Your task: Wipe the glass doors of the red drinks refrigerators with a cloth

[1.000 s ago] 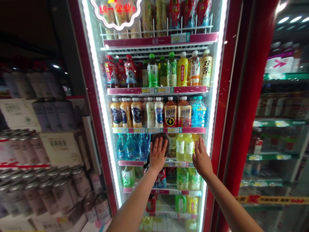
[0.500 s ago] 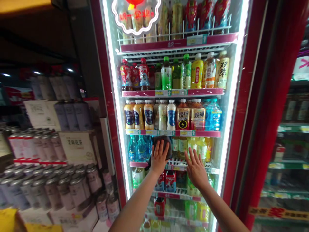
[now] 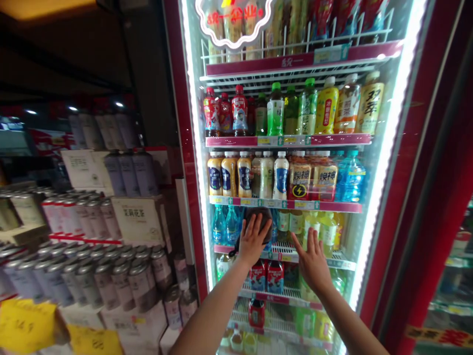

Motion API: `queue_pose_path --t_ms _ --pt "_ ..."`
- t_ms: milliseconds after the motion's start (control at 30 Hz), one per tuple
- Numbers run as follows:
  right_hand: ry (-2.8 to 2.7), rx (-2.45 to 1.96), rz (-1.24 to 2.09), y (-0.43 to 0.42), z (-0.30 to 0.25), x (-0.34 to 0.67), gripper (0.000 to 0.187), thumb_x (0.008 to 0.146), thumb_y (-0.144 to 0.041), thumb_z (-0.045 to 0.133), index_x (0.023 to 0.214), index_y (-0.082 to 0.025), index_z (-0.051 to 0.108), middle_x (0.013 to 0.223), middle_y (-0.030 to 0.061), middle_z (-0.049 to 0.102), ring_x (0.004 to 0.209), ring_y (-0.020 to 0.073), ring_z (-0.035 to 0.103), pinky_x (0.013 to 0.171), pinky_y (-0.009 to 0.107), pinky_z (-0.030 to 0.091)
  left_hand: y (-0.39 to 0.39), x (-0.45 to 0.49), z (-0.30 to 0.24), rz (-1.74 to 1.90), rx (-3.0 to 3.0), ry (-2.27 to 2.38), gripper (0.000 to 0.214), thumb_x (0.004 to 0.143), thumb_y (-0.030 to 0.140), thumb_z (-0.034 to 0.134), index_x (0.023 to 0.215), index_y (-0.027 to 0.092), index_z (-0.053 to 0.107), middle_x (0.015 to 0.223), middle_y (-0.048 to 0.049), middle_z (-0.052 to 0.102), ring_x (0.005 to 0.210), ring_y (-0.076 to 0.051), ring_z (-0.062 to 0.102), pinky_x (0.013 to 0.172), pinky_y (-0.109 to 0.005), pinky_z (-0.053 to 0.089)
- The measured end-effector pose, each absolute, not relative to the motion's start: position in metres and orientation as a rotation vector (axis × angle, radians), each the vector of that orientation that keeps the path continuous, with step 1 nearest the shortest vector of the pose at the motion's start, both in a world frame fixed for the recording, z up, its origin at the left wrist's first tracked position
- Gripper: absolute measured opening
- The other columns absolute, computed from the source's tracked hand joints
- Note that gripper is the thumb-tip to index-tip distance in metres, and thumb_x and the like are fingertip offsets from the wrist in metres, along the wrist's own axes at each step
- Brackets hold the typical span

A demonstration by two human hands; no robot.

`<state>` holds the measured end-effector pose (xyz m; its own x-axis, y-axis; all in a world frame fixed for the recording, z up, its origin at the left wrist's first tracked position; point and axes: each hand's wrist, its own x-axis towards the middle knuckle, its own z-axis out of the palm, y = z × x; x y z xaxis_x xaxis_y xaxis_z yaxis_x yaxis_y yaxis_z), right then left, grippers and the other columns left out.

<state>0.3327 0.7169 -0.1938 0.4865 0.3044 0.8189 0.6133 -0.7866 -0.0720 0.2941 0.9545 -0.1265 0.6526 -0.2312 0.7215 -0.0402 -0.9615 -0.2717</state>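
My left hand (image 3: 254, 240) lies flat over a dark grey cloth (image 3: 266, 213), holding it against what looks like the glass front of a lit drinks cooler (image 3: 195, 197). A dark end of the cloth hangs by the wrist. Beside it, to the right, my right hand (image 3: 314, 261) has its fingers stretched and apart with nothing in it; whether it touches the glass I cannot tell. Behind the hands stand blue bottles (image 3: 231, 224) and pale yellow-green bottles (image 3: 327, 232), partly covered by my fingers and the cloth.
Shelves of drink bottles (image 3: 276, 111) fill the cooler, with a glowing sign (image 3: 233, 19) at its top. Many cans (image 3: 107, 281) stand stacked on boxes at the left, above yellow price cards (image 3: 27, 323). Another cooler (image 3: 454, 276) is at the right.
The view has swung left, so the cooler sits further right in it. Relative to the shelves, both hands and the cloth have shifted slightly left. My right index finger now stands further apart.
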Motion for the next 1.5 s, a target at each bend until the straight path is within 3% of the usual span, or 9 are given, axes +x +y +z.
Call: queue_pose_path --t_ms 100,333,567,800,1000,1100,1233,1367,1500 --pt "-0.764 -2.384 -1.218 0.718 -0.194 0.329 0.105 0.088 -0.001 0.055 0.16 -0.047 -0.006 0.167 0.0085 -0.026 0.155 0.0447 0.004 0.115 0.069 0.037 0.962 0.297 -0.104 -1.165 -2.619 0.284 0.103 0.08 0.035 0.082 0.163 0.038 0.019 0.171 -0.0062 0.019 0.158 -0.03 0.019 0.127 -0.057 0.024" --pt "-0.89 -2.305 -1.246 0.768 -0.182 0.31 0.095 0.093 -0.008 0.05 0.163 -0.034 -0.008 0.171 0.0081 -0.008 0.157 0.0365 0.013 0.121 0.061 0.034 0.995 0.285 -0.097 -1.825 -2.637 -0.366 0.103 0.09 0.024 0.069 0.165 0.028 -0.001 0.172 -0.0157 -0.002 0.158 -0.038 0.003 0.121 -0.065 0.031" --pt "-1.128 -2.273 -1.329 0.829 -0.142 0.318 0.086 0.095 -0.007 0.045 0.165 -0.028 -0.002 0.171 0.0062 0.015 0.158 0.0293 0.018 0.127 0.058 0.022 1.003 0.279 -0.113 -1.341 -2.682 0.06 0.102 0.084 0.028 0.077 0.164 0.034 0.015 0.172 -0.0104 0.014 0.158 -0.034 0.014 0.125 -0.063 0.027" --pt "-1.076 -2.23 -1.389 0.843 -0.154 0.332 0.08 0.1 -0.026 0.051 0.165 -0.029 0.004 0.17 0.0072 0.017 0.158 0.0315 0.017 0.127 0.061 0.017 1.026 0.271 -0.114 -1.787 -2.629 -0.523 0.103 0.091 0.025 0.067 0.165 0.023 -0.004 0.172 -0.0184 -0.003 0.157 -0.039 0.001 0.12 -0.065 0.034" --pt "-1.041 -2.245 -1.408 0.845 -0.161 0.332 0.077 0.102 -0.027 0.05 0.165 -0.029 0.005 0.171 0.0077 0.015 0.158 0.0312 0.016 0.127 0.06 0.015 1.029 0.27 -0.122 -1.452 -2.702 -0.145 0.105 0.084 0.028 0.076 0.165 0.029 0.009 0.173 -0.0134 0.011 0.158 -0.037 0.008 0.123 -0.065 0.029" --pt "-1.03 -2.263 -1.395 0.845 -0.16 0.33 0.078 0.102 -0.028 0.051 0.165 -0.028 0.006 0.171 0.0083 0.014 0.158 0.0315 0.015 0.127 0.06 0.014 1.051 0.27 -0.093 -1.559 -2.671 -0.253 0.093 0.09 0.03 0.07 0.165 0.027 0.014 0.173 -0.0124 0.011 0.159 -0.034 0.004 0.125 -0.059 0.028" --pt "-1.022 -2.234 -1.424 0.846 -0.161 0.33 0.078 0.101 -0.031 0.052 0.165 -0.027 0.007 0.171 0.0079 0.013 0.159 0.0308 0.014 0.127 0.059 0.013 1.065 0.265 -0.106 -1.846 -2.619 -0.633 0.089 0.096 0.028 0.059 0.165 0.022 0.003 0.172 -0.0191 0.006 0.158 -0.037 0.005 0.123 -0.063 0.028" --pt "-1.032 -2.182 -1.467 0.847 -0.162 0.333 0.076 0.101 -0.037 0.052 0.165 -0.026 0.012 0.172 0.0087 0.014 0.159 0.0304 0.013 0.127 0.059 0.01 1.053 0.261 -0.137 -1.709 -2.745 -0.37 0.096 0.091 0.025 0.067 0.165 0.029 0.006 0.174 -0.0124 0.004 0.158 -0.036 0.001 0.124 -0.062 0.028" --pt "-1.028 -2.173 -1.49 0.847 -0.163 0.334 0.074 0.102 -0.039 0.05 0.165 -0.025 0.014 0.171 0.0094 0.016 0.159 0.0292 0.013 0.128 0.058 0.009 1.055 0.27 -0.104 -1.749 -2.729 -0.373 0.09 0.091 0.027 0.067 0.164 0.029 0.015 0.174 -0.0093 0.003 0.159 -0.034 0.0 0.127 -0.058 0.022"
